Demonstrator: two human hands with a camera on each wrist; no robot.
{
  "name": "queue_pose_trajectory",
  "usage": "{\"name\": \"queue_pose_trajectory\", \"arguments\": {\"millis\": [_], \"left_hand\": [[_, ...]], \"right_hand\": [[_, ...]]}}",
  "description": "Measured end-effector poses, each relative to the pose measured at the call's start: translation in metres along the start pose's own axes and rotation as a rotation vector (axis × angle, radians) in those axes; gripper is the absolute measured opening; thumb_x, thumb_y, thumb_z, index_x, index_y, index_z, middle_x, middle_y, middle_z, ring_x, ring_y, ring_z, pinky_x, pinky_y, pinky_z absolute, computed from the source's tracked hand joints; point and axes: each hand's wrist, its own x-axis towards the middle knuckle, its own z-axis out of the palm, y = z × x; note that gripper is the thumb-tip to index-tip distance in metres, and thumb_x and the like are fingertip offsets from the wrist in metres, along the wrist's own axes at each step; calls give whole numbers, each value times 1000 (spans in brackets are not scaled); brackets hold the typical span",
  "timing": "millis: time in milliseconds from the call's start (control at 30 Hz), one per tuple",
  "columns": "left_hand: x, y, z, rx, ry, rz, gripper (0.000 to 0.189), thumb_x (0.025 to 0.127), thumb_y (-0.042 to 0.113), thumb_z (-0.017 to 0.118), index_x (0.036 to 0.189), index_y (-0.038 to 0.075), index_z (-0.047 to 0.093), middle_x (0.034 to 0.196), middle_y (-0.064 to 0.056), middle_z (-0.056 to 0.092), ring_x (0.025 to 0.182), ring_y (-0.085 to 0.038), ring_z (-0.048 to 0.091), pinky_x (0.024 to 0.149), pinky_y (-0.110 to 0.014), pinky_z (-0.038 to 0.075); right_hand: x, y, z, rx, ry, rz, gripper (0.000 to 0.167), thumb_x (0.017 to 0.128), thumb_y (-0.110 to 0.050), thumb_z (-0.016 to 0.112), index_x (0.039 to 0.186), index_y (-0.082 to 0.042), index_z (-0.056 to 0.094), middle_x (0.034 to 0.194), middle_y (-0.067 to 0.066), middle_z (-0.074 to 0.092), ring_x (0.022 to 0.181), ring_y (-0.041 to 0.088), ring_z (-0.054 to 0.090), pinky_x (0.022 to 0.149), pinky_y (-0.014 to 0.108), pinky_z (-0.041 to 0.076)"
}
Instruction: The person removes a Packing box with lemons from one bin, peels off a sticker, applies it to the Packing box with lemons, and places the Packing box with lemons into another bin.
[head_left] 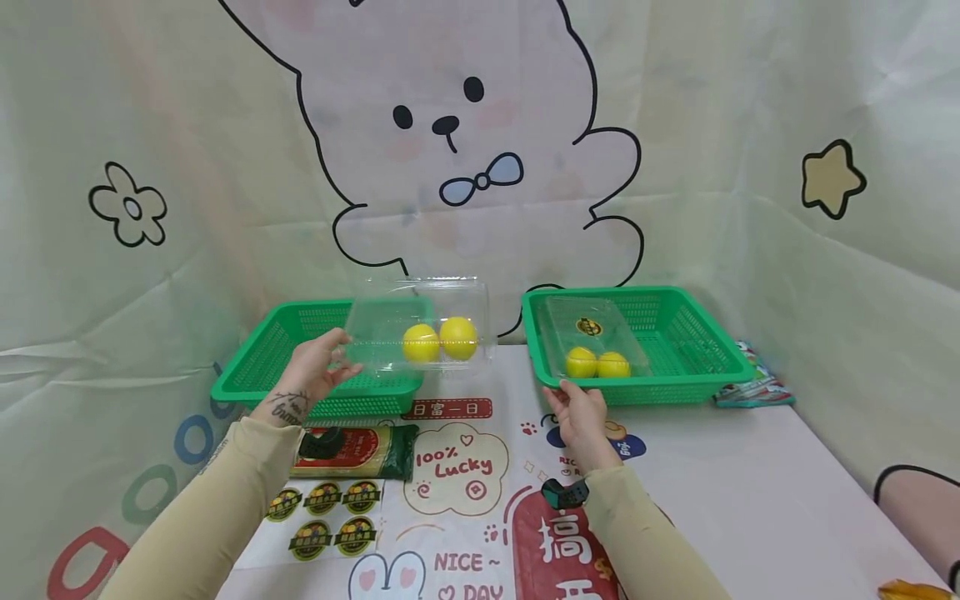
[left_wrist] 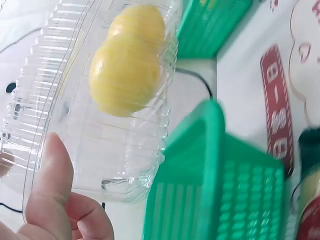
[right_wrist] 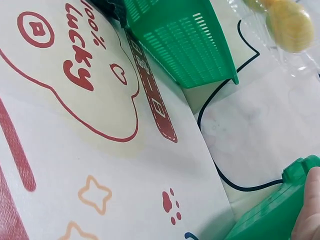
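My left hand point(head_left: 311, 371) grips the left end of a clear plastic clamshell box point(head_left: 382, 321), raised over the left green basket point(head_left: 375, 404). Inside the box, two round yellow fruits point(head_left: 439, 340) lie side by side toward its right end; the left wrist view shows the thumb pressed along the ribbed box wall point(left_wrist: 112, 145). My right hand point(head_left: 581, 417) holds the front rim of the right green basket point(head_left: 675, 385) near its left corner. A second clear box point(head_left: 600, 312) with a round dark label and two yellow fruits point(head_left: 597, 363) leans inside that basket.
A red and green packet point(head_left: 375, 452) lies before the left basket, beside a sheet of round stickers point(head_left: 322, 498). Another packet point(head_left: 757, 379) sits by the right basket. An orange-yellow object point(head_left: 911, 590) shows at the lower right corner. Printed cloth walls point(head_left: 697, 167) enclose the table.
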Motion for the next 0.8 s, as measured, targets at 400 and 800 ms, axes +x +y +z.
{"name": "queue_pose_trajectory", "arguments": {"millis": [400,800], "left_hand": [[-23,-30,31,-2,-47,16,43,90,15,50,129,-1,40,120,-11,31,75,-12,53,69,-21,55],[-47,-58,45,-24,-112,43,41,94,13,45,127,-9,35,152,-16,13,131,-41,30,70,-21,55]], "right_hand": [[-20,-6,-1,-199,76,6,23,94,-23,51,102,-4,40,88,7,43,82,17,51,82,28,54],[-87,-18,2,-666,-226,-254,52,95,-39,47,136,-12,31,132,17,44,111,33,54,83,39,54]]}}
